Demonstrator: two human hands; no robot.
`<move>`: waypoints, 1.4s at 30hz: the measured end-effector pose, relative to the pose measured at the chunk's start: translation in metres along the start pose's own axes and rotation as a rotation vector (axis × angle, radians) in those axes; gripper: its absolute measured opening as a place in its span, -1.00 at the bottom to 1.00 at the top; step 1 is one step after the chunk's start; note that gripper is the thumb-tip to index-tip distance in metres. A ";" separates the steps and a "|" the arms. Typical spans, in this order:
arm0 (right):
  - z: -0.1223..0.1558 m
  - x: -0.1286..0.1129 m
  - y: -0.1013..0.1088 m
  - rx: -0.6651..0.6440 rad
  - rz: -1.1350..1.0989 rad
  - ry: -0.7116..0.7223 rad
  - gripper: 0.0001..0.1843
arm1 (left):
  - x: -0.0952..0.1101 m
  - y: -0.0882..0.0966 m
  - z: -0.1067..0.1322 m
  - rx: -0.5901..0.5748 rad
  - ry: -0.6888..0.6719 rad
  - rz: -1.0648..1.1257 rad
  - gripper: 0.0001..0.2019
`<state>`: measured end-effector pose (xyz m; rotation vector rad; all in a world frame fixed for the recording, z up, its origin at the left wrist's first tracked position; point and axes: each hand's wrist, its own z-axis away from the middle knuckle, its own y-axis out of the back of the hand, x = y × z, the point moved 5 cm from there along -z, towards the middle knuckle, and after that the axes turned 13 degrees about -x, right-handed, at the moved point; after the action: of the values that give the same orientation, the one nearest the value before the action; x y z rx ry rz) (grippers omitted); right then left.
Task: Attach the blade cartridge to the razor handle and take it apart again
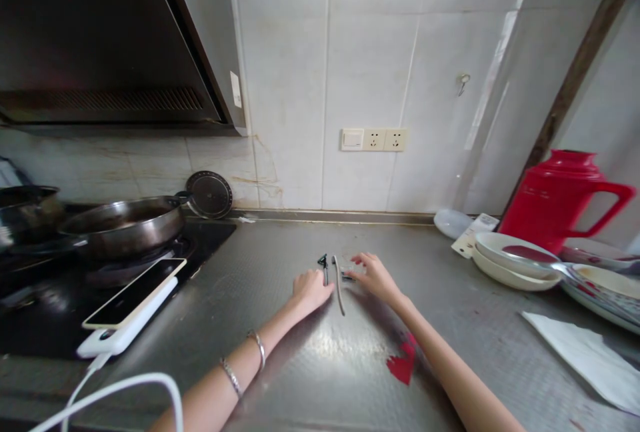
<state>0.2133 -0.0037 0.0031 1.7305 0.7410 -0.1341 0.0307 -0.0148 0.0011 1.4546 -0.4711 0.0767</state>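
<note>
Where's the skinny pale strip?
In the head view, the pale strip lies on the metal counter, between the left hand and the right hand, just below the picture's middle.

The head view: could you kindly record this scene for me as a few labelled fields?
Surface: grey metal counter
Left hand: nearest a small dark slender item, grip unclear
Right hand: at a small clear-and-dark item, grip unclear
Between hands: thin pale grey strip
Left side: round steel pan, pale-framed black phone
Right side: red handled flask, white paper sheet
</note>
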 end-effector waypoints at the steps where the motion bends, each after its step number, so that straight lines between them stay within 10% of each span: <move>1: 0.001 -0.003 0.003 -0.011 -0.010 -0.015 -0.67 | 0.000 -0.001 0.000 -0.009 0.003 -0.030 -0.68; 14: 0.005 0.016 0.022 0.026 0.040 -0.156 -0.70 | 0.001 -0.007 0.002 -0.048 -0.002 -0.070 -0.71; 24: 0.003 0.073 0.028 -0.082 0.256 -0.177 -0.59 | -0.049 0.040 -0.015 0.176 0.009 -0.230 -0.67; 42: 0.034 0.115 0.035 -0.094 0.394 -0.367 -0.55 | -0.076 0.005 -0.037 0.030 0.063 -0.249 -0.44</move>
<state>0.3327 0.0086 -0.0309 1.6669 0.1310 -0.1378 -0.0304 0.0396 -0.0223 1.5255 -0.2359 -0.0684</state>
